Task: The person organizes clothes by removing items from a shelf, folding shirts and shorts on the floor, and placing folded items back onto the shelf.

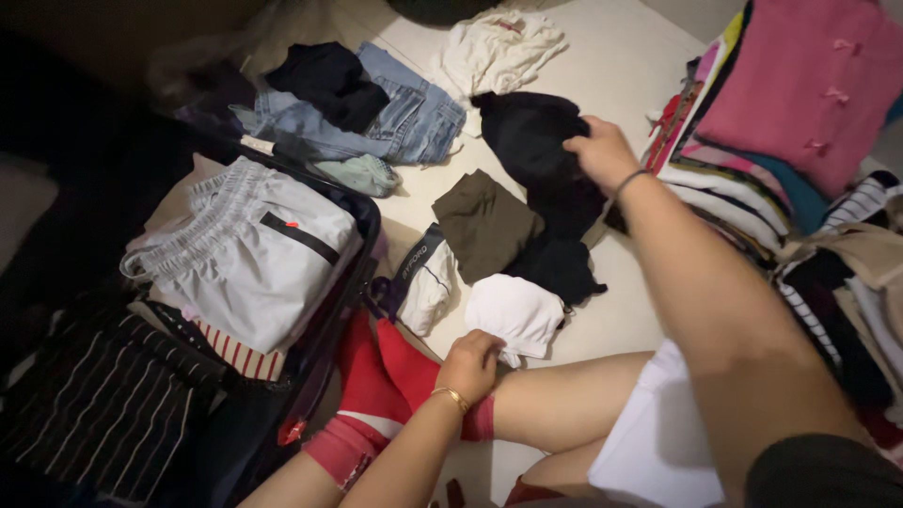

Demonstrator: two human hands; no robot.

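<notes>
My left hand (467, 364) grips the near edge of a small folded white garment (515, 315) that lies on the light floor just in front of my bent legs. My right hand (599, 150) reaches farther out and clutches a black garment (541, 150) that trails down toward a second dark heap (558, 265). An olive-brown folded piece (483, 224) sits between the two hands. A bangle circles the left wrist and a thin band the right wrist. My red socks (376, 386) show below the left hand.
An open suitcase (331, 329) at left holds grey shorts (249, 249) and striped clothes. Blue jeans (404, 118) with a dark top and a cream top (494, 52) lie farther back. A tall stack of folded clothes (800, 85) rises at right.
</notes>
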